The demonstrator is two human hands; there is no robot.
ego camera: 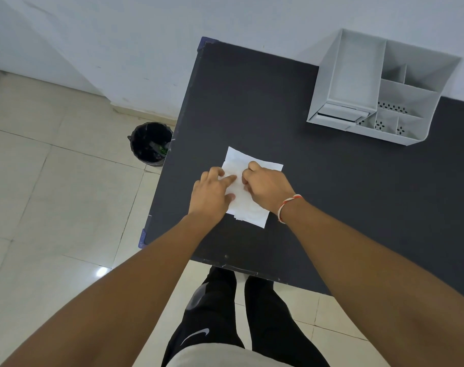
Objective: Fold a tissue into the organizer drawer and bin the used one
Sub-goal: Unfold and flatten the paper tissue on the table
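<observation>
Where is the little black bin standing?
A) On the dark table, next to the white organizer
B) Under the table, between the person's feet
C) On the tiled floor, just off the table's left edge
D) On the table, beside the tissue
C: the black bin stands on the tiled floor, right against the left edge of the dark table, while the organizer sits up on the table by the wall.

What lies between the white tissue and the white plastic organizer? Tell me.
Nothing: the head view shows only bare dark tabletop between the white tissue and the white plastic organizer.
</observation>
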